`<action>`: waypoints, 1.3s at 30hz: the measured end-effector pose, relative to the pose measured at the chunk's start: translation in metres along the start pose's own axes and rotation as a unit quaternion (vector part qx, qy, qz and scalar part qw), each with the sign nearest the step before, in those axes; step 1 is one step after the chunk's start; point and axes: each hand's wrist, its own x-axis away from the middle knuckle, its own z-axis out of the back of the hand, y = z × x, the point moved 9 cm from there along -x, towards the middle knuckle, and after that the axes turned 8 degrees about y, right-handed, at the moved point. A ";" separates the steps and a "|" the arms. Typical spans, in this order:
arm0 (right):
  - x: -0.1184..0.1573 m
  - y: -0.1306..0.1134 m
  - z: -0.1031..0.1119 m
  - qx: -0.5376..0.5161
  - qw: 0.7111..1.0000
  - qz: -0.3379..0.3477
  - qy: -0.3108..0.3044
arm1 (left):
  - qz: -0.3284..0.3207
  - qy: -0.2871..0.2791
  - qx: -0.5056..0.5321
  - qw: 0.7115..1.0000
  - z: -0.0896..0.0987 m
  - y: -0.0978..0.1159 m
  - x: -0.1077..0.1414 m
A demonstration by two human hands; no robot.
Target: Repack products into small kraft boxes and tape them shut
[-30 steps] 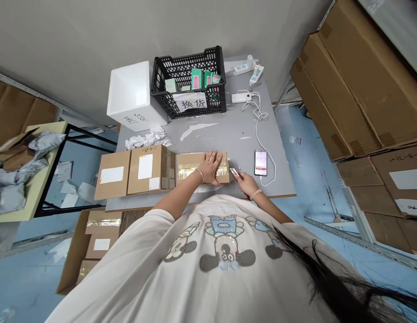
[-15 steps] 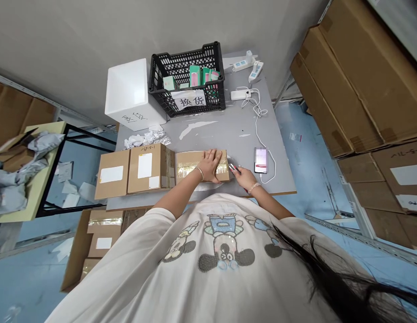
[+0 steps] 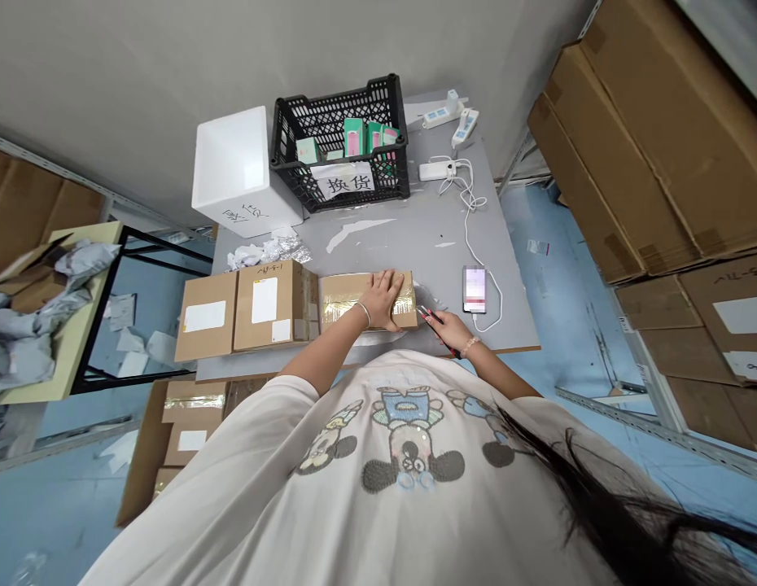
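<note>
A brown cardboard box [image 3: 342, 293] with shiny tape lies near the table's front edge. Spread over the right part of its top is my left hand [image 3: 382, 301], fingers apart. Just right of the box, my right hand [image 3: 450, 329] is closed around a red and black tool [image 3: 438, 319] that looks like scissors or a cutter. The tool's metal tip points at the box's right end, with a small gap between them. Two more cardboard boxes [image 3: 302, 295] [image 3: 206, 330] stand in a row to the left.
Behind are a white bin [image 3: 232, 163], a black crate [image 3: 347, 191] holding green boxes, and crumpled wrapping [image 3: 272, 248]. On the right lie a phone [image 3: 474, 289] with its cable and power strips [image 3: 436, 171]. Cartons [image 3: 647, 146] stack at the far right.
My right hand has drawn slightly right with the tool, whose tip now sits a little lower. My left hand stays on the box.
</note>
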 end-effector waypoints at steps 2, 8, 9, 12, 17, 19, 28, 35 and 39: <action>-0.002 0.002 0.002 -0.007 1.000 0.004 0.002 | -0.003 0.004 -0.002 1.000 0.000 0.000 0.000; -0.007 0.004 0.000 -0.030 0.999 0.000 0.028 | -0.007 0.009 -0.006 1.000 0.001 0.001 0.001; -0.006 0.004 -0.001 -0.033 0.999 -0.001 0.028 | -0.006 0.007 -0.005 1.000 0.001 0.001 0.001; -0.005 0.005 -0.001 -0.036 0.999 -0.005 0.028 | -0.004 0.004 -0.003 1.000 0.002 0.001 0.001; -0.009 -0.002 0.012 -0.025 0.998 -0.002 0.065 | -0.002 0.000 0.002 1.000 0.003 0.002 0.001; -0.013 -0.010 0.017 0.007 0.997 0.009 0.082 | -0.001 -0.001 0.003 1.000 0.003 0.001 0.001; -0.034 -0.030 0.018 0.149 0.984 0.032 0.090 | -0.001 -0.007 0.005 1.000 0.004 0.002 0.000; -0.042 -0.043 0.024 0.258 0.963 0.025 0.066 | -0.001 -0.004 0.011 1.000 0.003 0.000 0.000; -0.047 -0.053 0.028 0.286 0.957 0.041 0.036 | 0.000 -0.004 0.012 1.000 0.002 -0.001 0.000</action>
